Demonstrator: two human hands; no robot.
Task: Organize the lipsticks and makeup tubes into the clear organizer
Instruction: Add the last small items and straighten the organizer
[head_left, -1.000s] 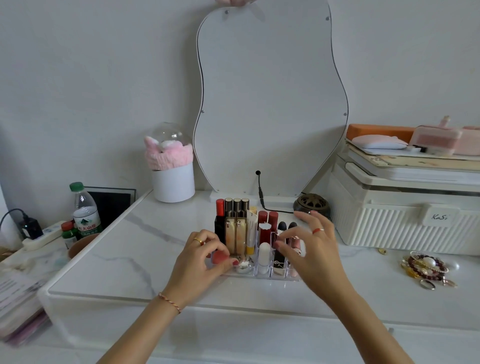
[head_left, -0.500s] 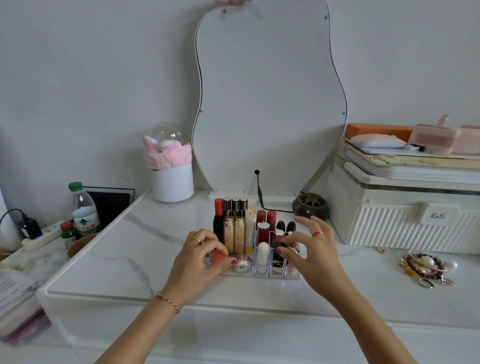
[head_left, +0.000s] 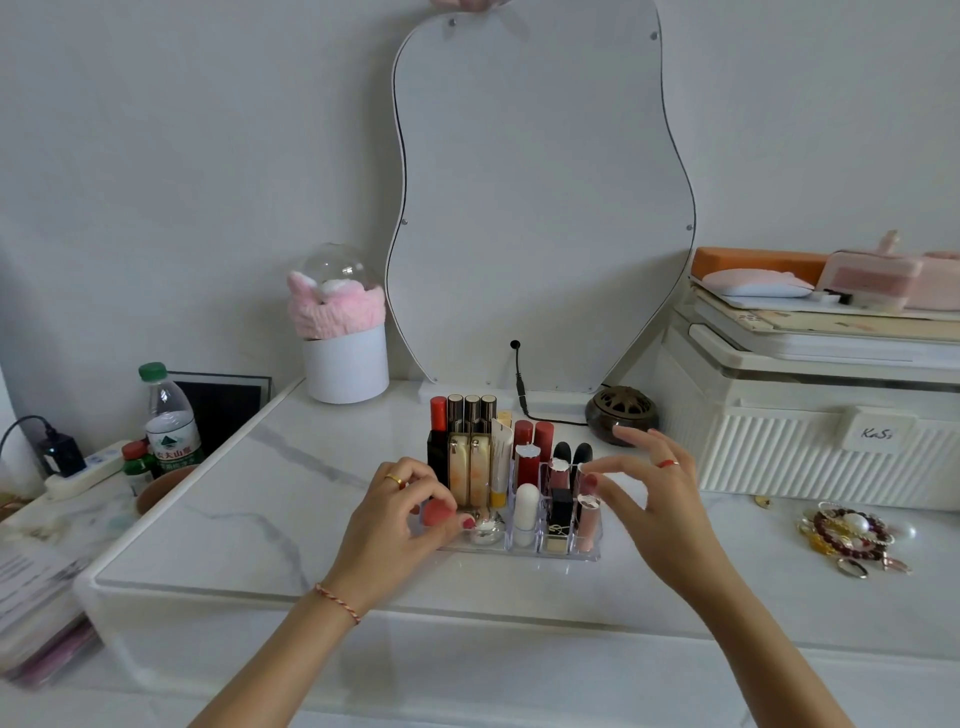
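Observation:
The clear organizer (head_left: 519, 553) stands on the white marble top, filled with upright lipsticks and tubes. Gold tubes (head_left: 470, 467) and a red lipstick (head_left: 438, 415) fill its back left. A white lipstick (head_left: 525, 512), a black and gold lipstick (head_left: 560, 519) and a pink tube (head_left: 587, 525) stand in the front right slots. My left hand (head_left: 395, 525) grips a coral-red rounded item (head_left: 436, 512) at the organizer's front left corner. My right hand (head_left: 654, 499) hovers at the right edge with spread fingers, thumb just above the pink tube, holding nothing.
A wavy mirror (head_left: 540, 208) leans on the wall behind, with its cable and a dark round burner (head_left: 621, 413) at its foot. A cream storage box (head_left: 810, 447) stands right, jewellery (head_left: 847, 535) in front of it. At the left are a white pot (head_left: 345, 364) and a water bottle (head_left: 169, 421).
My right hand has drawn to the right, off the middle tubes, uncovering the black lipsticks and the pink tube. My left hand has stayed in place with the coral-red item.

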